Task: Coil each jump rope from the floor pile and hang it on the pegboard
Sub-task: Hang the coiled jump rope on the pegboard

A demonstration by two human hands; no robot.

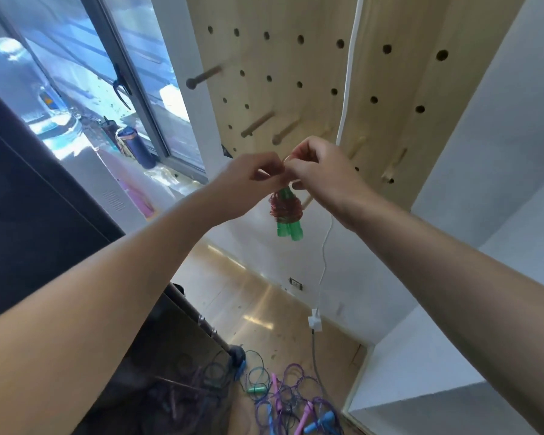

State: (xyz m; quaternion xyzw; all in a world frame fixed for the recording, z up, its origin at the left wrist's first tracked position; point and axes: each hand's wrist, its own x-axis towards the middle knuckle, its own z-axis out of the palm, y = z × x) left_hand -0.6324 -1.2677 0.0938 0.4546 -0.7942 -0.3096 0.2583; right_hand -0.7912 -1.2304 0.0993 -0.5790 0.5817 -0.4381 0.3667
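Note:
A coiled jump rope [287, 211] with green handles and a reddish cord wound round them hangs in front of the wooden pegboard [296, 64]. My left hand [255, 171] and my right hand [316, 166] meet just above the rope, both pinching a thin pale loop at its top. A wooden peg [307, 200] pokes out right beside the bundle. On the floor below lies the pile of tangled jump ropes [283, 400] in purple, blue, pink and green.
Several pegs stick out of the board, such as one at upper left [203, 78] and one at right [393, 166]. A white cable [325, 246] drops to a plug block [314, 321]. A dark cabinet [29, 199] stands left, white shelving [453, 356] right.

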